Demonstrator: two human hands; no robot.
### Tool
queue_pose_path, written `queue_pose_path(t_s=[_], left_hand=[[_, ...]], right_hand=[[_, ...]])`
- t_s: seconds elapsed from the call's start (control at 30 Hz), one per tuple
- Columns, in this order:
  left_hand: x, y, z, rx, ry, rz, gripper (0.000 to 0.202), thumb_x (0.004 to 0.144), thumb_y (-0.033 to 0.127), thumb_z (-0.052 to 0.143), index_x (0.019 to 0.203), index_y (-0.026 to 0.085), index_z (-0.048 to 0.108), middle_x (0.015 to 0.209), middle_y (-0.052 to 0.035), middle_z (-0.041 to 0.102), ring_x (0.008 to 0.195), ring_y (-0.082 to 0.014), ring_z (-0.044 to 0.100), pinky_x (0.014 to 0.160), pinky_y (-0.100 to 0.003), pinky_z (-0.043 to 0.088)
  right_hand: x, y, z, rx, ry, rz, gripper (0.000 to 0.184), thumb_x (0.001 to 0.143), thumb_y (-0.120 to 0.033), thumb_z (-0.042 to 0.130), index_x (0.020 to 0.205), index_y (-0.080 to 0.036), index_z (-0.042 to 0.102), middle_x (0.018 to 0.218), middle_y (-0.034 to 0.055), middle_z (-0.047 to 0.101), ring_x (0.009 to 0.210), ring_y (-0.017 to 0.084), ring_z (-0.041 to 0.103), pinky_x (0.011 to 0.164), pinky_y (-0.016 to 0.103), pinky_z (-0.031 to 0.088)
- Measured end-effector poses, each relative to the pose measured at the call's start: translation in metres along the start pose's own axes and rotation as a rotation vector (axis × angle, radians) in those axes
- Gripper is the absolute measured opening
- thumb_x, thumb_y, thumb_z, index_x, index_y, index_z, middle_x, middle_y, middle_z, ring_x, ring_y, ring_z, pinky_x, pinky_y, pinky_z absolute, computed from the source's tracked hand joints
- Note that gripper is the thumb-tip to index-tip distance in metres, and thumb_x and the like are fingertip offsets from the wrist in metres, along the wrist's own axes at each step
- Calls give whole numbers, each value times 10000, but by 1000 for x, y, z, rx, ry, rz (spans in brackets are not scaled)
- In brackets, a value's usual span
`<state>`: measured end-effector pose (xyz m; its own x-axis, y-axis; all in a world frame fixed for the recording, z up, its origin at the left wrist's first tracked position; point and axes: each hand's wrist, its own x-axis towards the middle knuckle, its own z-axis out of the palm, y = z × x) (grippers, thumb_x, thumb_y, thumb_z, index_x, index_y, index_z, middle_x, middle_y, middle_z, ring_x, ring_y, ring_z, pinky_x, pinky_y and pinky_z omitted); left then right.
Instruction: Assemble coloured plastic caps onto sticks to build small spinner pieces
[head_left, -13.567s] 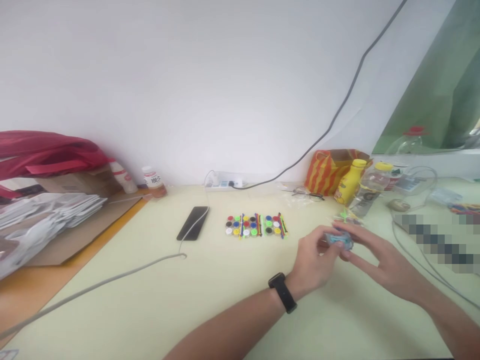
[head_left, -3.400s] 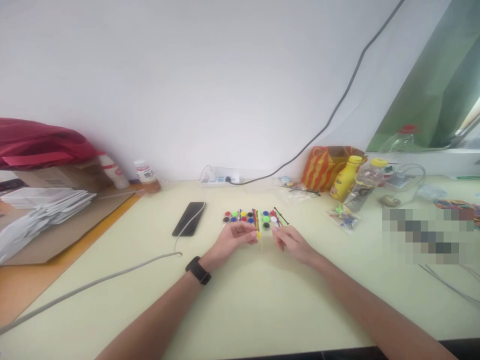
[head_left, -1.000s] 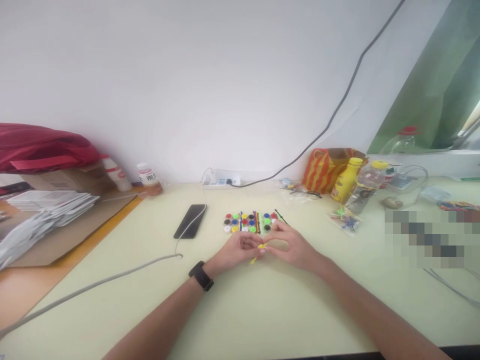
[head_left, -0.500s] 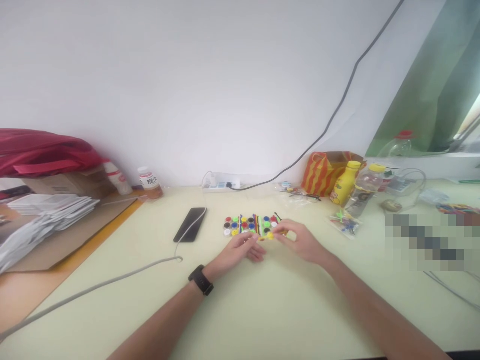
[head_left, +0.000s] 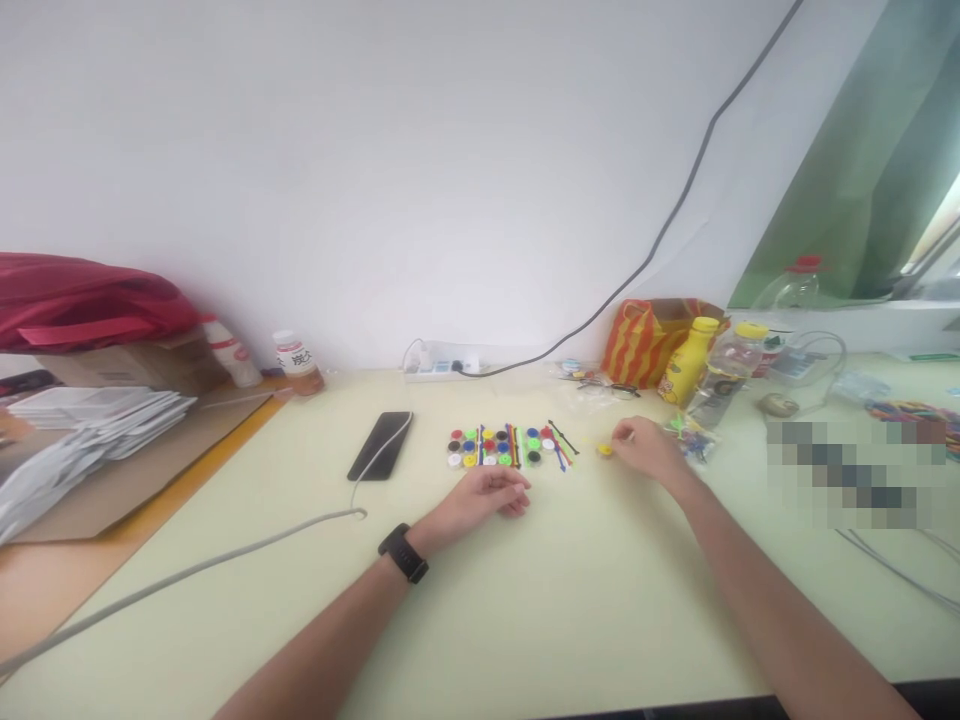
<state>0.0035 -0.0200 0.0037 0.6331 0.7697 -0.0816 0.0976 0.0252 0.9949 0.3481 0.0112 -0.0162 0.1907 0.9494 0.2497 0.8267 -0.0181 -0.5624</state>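
Note:
My left hand (head_left: 491, 495), with a black watch on the wrist, rests on the table with its fingers loosely bent and apart. Nothing shows in it. It lies just in front of rows of small coloured discs (head_left: 490, 448) in red, green, blue, black, white and yellow. Between the discs lie thin coloured plastic sticks (head_left: 514, 447), with several looser arrow-like ones (head_left: 561, 446) at the right end. Farther right, my right hand (head_left: 646, 447) pinches a small yellow disc (head_left: 604, 450) at its fingertips, low over the table.
A black phone (head_left: 380, 446) with a white cable lies left of the discs. Behind my right hand stand a striped bag (head_left: 634, 345), a yellow bottle (head_left: 688, 362) and a clear bottle (head_left: 724, 375). A packet of small coloured parts (head_left: 696, 438) lies beside that hand. A power strip (head_left: 442, 365) sits against the wall.
My right hand has moved right, away from my left hand and the disc rows, with the yellow piece. The left hand has stayed nearly in place, its fingers more curled.

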Motion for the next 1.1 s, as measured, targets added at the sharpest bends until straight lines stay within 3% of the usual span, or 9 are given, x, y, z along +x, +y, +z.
queue_pose_path(t_s=[0.13, 0.23, 0.37, 0.6, 0.83, 1.0, 1.1], left_hand=[[1, -1, 0, 1, -1, 9, 400, 896, 489, 733, 1063, 126, 721, 956, -123, 751, 860, -210, 722, 828, -346, 565], [1, 0, 0, -1, -4, 6, 404, 893, 493, 734, 1059, 126, 722, 950, -123, 753, 856, -209, 721, 827, -345, 564], [1, 0, 1, 1, -4, 7, 397, 892, 490, 736, 1056, 128, 725, 948, -120, 753, 871, -210, 721, 838, -345, 564], [2, -2, 0, 0, -5, 7, 367, 905, 471, 728, 1051, 135, 725, 947, -113, 750, 863, -198, 717, 835, -335, 562], [2, -1, 0, 10, -3, 12, 372, 901, 472, 732, 1050, 131, 728, 952, -117, 750, 872, -201, 717, 843, -335, 567], [1, 1, 1, 21, -2, 13, 389, 890, 488, 739, 1048, 133, 731, 943, -114, 752, 863, -200, 716, 838, -338, 567], [2, 1, 2, 16, -2, 14, 398, 882, 497, 744, 1044, 133, 734, 932, -113, 754, 854, -200, 716, 827, -334, 565]], right_hand=[[-7, -21, 5, -12, 119, -171, 99, 774, -182, 583, 798, -215, 673, 925, 59, 721, 901, 236, 629, 808, 333, 445], [-21, -44, 13, 7, -10, -313, 108, 839, -222, 573, 881, -231, 673, 891, 29, 712, 848, 206, 632, 752, 297, 434], [-41, -65, 26, -100, -129, -344, 203, 921, -259, 549, 1085, -257, 669, 961, 20, 714, 804, 183, 637, 676, 278, 383], [-46, -69, 29, -122, -159, -296, 243, 934, -199, 529, 1142, -248, 644, 1015, 28, 711, 866, 183, 646, 690, 266, 373], [-44, -70, 29, -93, -176, -221, 249, 937, -193, 528, 1141, -260, 654, 922, -1, 722, 773, 162, 620, 662, 258, 360], [-42, -69, 28, -165, -75, -239, 157, 975, -299, 530, 1032, -240, 665, 925, 23, 692, 804, 175, 619, 654, 272, 342], [-40, -65, 27, -246, -82, -287, 239, 1012, -286, 472, 893, -229, 671, 914, 40, 653, 828, 177, 616, 650, 281, 333]])
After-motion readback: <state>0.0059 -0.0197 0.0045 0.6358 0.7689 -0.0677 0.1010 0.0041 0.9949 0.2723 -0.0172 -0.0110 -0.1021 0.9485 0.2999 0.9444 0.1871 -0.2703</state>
